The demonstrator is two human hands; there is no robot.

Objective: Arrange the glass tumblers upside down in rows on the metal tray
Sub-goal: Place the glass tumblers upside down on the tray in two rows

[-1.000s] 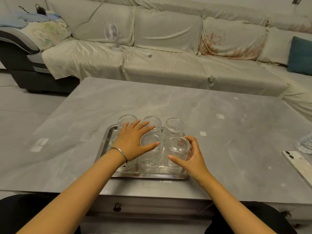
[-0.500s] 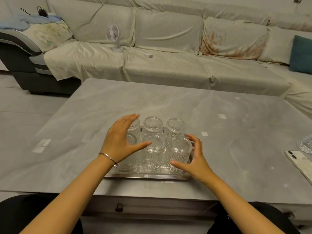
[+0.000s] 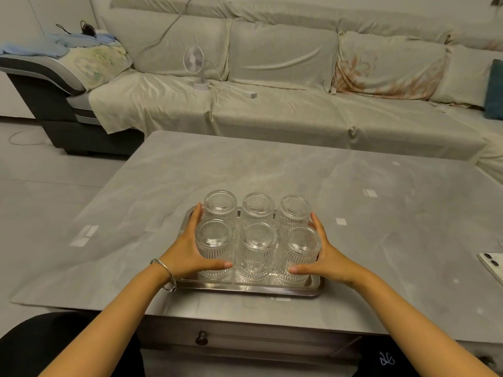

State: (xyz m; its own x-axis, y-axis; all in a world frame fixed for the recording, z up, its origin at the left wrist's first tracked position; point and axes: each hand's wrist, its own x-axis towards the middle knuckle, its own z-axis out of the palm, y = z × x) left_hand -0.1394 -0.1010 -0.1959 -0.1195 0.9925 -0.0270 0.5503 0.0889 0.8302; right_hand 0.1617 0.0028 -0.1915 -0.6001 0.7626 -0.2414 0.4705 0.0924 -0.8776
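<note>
Several ribbed glass tumblers stand upside down in two rows of three on the metal tray [image 3: 245, 288], near the table's front edge. My left hand [image 3: 185, 251] cups the front left tumbler [image 3: 213, 240]; its thumb lies across the glass's front and its fingertips reach the back left tumbler [image 3: 220, 204]. My right hand [image 3: 326, 254] cups the front right tumbler [image 3: 300, 248] the same way, fingers up beside the back right tumbler [image 3: 295, 209]. The middle tumblers [image 3: 257, 246] stand untouched between them.
The tray lies on a grey marble-look table [image 3: 272, 170]. A white phone [image 3: 492, 263] rests at the table's right edge. A covered sofa with a small white fan [image 3: 194, 61] runs behind the table. A drawer knob [image 3: 201, 338] sits below the front edge.
My left hand came off the tops of the left tumblers and went down to their outer left side. My right hand slid further around the front right tumbler. The view moved closer.
</note>
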